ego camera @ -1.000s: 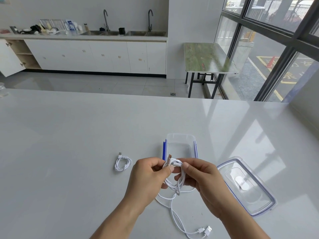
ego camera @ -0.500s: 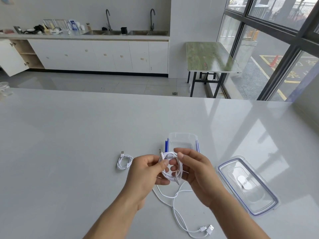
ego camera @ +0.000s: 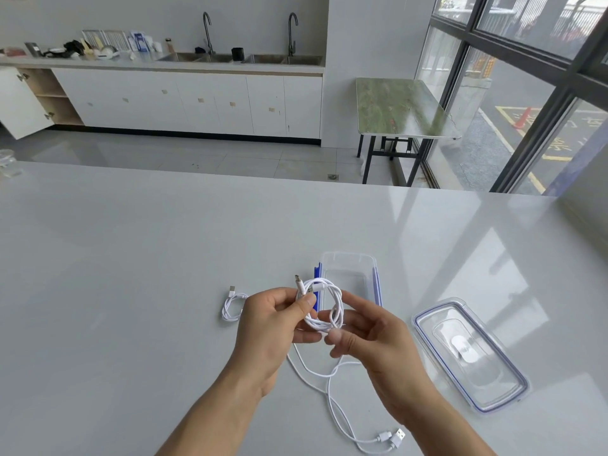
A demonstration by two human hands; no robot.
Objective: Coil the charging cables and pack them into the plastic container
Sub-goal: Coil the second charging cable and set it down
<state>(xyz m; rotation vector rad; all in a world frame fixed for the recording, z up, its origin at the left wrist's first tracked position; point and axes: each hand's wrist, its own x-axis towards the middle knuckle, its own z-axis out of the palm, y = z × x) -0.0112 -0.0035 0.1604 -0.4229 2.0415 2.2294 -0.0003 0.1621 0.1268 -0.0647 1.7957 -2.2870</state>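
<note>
A white charging cable (ego camera: pixel 324 304) is partly wound into a small round coil held above the grey table. My left hand (ego camera: pixel 274 319) pinches the coil at its left side, one plug sticking up past the thumb. My right hand (ego camera: pixel 368 337) holds the coil's lower right loop between thumb and fingers. The cable's loose tail (ego camera: pixel 332 390) trails down across the table to USB plugs (ego camera: pixel 393 437) near the front edge. Just behind the hands stands the open clear plastic container (ego camera: pixel 348 261) with blue clips. A second white cable (ego camera: pixel 232 306), coiled, lies left of my left hand.
The container's clear lid (ego camera: pixel 467 353) with a blue seal lies flat to the right of my right hand. The grey table (ego camera: pixel 131 274) stretches wide to the left and back. A clear glass object (ego camera: pixel 6 162) sits at the far left edge.
The coil has opened into a rounder loop and risen slightly. My right hand has slid from the top of the coil down to its lower right side.
</note>
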